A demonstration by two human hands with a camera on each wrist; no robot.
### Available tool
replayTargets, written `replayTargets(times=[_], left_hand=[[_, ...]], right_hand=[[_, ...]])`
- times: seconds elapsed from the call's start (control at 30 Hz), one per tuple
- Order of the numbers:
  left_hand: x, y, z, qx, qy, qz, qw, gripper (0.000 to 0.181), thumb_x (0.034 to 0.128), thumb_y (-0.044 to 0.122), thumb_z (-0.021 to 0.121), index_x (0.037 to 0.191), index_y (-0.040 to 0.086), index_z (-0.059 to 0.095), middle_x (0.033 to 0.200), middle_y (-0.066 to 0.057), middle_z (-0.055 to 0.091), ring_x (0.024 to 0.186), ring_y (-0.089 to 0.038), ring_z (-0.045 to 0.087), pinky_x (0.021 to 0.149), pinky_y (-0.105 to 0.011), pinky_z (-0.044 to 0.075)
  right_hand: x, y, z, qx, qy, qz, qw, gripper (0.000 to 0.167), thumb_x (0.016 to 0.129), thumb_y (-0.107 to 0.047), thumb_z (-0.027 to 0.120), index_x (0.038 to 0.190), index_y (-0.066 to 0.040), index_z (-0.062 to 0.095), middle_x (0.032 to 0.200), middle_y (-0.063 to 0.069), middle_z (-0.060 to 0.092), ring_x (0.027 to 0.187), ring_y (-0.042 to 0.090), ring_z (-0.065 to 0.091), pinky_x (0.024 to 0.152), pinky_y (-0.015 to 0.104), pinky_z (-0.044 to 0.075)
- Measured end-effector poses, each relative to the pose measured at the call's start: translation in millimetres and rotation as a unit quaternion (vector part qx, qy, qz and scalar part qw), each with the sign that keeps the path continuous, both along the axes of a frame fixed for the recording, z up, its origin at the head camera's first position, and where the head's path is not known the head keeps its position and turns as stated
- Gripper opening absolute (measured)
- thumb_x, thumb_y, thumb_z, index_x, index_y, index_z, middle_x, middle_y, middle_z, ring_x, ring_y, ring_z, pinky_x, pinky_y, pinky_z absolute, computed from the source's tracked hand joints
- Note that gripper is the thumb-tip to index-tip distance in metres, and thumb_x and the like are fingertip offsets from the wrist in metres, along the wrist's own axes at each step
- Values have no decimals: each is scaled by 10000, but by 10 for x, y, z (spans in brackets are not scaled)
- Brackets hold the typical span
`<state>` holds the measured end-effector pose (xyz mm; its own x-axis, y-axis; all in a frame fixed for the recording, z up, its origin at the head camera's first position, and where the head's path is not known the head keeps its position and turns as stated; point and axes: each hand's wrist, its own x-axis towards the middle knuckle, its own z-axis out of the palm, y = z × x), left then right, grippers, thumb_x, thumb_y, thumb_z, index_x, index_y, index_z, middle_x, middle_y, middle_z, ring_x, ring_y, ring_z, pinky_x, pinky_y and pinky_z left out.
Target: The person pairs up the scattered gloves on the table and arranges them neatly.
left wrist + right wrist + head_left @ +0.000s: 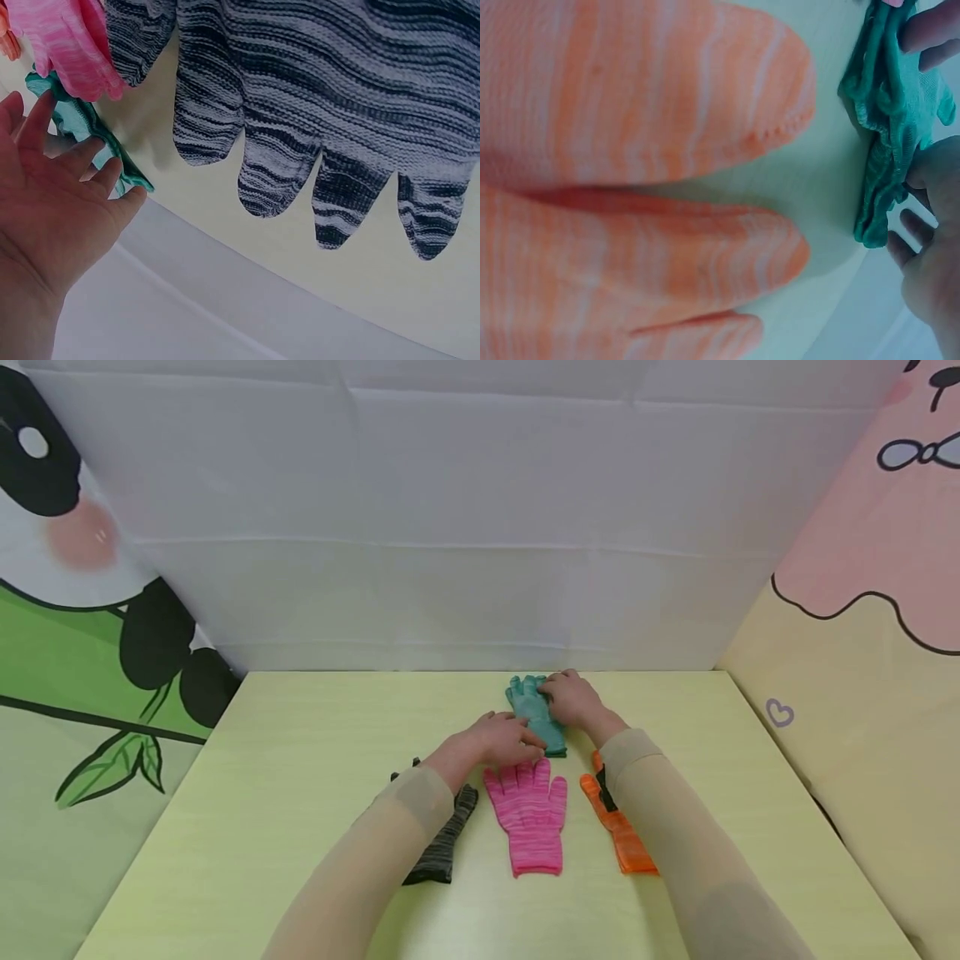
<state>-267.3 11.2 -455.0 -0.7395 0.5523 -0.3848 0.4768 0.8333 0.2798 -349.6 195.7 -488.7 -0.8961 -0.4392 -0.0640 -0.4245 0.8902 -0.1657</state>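
Observation:
A teal-green knit glove (538, 718) lies at the back of the table, fingers toward the back edge. My left hand (504, 740) is at the lower left of this glove, by its cuff. Its fingers (82, 154) are spread and loosely bent over the green glove (75, 124); contact is hard to tell. My right hand (573, 697) is at the upper right side of the glove, with fingertips on its edge. In the right wrist view, the right hand (937, 262) touches the bunched side of the green glove (889, 112).
A pink glove (528, 818) lies flat in front of the green one. A black-and-grey striped glove (442, 852) is partly under my left forearm, an orange glove (630, 843) partly under my right. White cloth (480, 527) stands behind the table (337, 718).

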Motion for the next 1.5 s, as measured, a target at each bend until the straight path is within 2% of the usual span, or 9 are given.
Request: replayTargets(times=[0.13, 0.27, 0.5, 0.63, 0.87, 1.1, 1.27, 1.4, 1.5], left_hand=[[-5, 20, -18, -82, 33, 48, 9999, 458, 1058, 533, 433, 1463, 381, 580, 1663, -86, 297, 1535, -352, 196, 1222, -572, 146], [-1, 35, -22, -210, 83, 53, 9997, 460, 1058, 544, 425, 1470, 396, 567, 1666, -82, 289, 1533, -353, 201, 1219, -576, 154], [22, 45, -16, -86, 23, 152, 9998, 445, 1053, 532, 451, 1451, 389, 592, 1667, -69, 290, 1532, -343, 204, 1224, -570, 139], [29, 46, -19, -47, 12, 130, 9999, 440, 1056, 527, 456, 1446, 382, 599, 1669, -74, 281, 1533, -339, 204, 1226, -568, 131], [38, 43, -15, -145, 31, 66, 9999, 457, 1059, 551, 421, 1463, 401, 574, 1668, -74, 281, 1538, -340, 196, 1225, -563, 139], [38, 34, -5, -233, 19, -41, 9997, 477, 1063, 560, 395, 1494, 408, 532, 1672, -88, 267, 1532, -360, 204, 1218, -568, 167], [42, 33, -10, -247, -21, -25, 9997, 476, 1063, 559, 397, 1501, 417, 518, 1664, -81, 293, 1532, -363, 201, 1218, -570, 166], [45, 34, -2, -202, -74, 49, 9998, 475, 1058, 562, 409, 1498, 423, 521, 1629, -52, 372, 1528, -360, 211, 1218, -570, 165], [42, 31, -3, -236, -55, 46, 9997, 476, 1061, 562, 399, 1504, 426, 510, 1639, -55, 353, 1529, -361, 211, 1219, -571, 163]], right_hand=[[20, -10, 25, 233, 69, -81, 9997, 425, 1039, -104, 447, 1425, -114, 625, 1449, 128, 573, 1379, 389, 405, 1096, 577, 389], [38, -36, 71, 18, 157, -169, 9997, 443, 1023, -68, 415, 1399, -111, 646, 1445, 116, 582, 1391, 382, 390, 1110, 578, 375], [59, -112, 50, -287, -184, 220, 9992, 513, 990, -22, 354, 1440, -66, 597, 1496, 118, 540, 1438, 400, 347, 1137, 586, 345], [60, -146, 27, 22, -222, 372, 9991, 521, 1000, -28, 344, 1467, -76, 571, 1529, 108, 508, 1461, 396, 328, 1134, 594, 349], [52, -188, 54, 498, -478, 292, 9972, 544, 1019, -43, 333, 1539, -106, 482, 1605, 85, 412, 1514, 417, 219, 1180, 588, 275], [28, -227, 121, -140, -158, 406, 9990, 544, 981, 14, 324, 1435, -85, 609, 1513, 110, 525, 1474, 394, 297, 1176, 557, 300], [16, -259, 123, -509, -499, 507, 9962, 565, 956, 50, 330, 1426, -78, 616, 1506, 136, 522, 1453, 392, 310, 1161, 538, 331], [39, -325, 150, -54, -712, 474, 9963, 516, 1034, -16, 389, 1501, -166, 549, 1570, 113, 446, 1480, 393, 267, 1149, 557, 344], [35, -347, 188, 323, -688, 510, 9958, 499, 1062, -76, 433, 1533, -223, 508, 1615, 109, 377, 1494, 406, 238, 1147, 584, 334]])
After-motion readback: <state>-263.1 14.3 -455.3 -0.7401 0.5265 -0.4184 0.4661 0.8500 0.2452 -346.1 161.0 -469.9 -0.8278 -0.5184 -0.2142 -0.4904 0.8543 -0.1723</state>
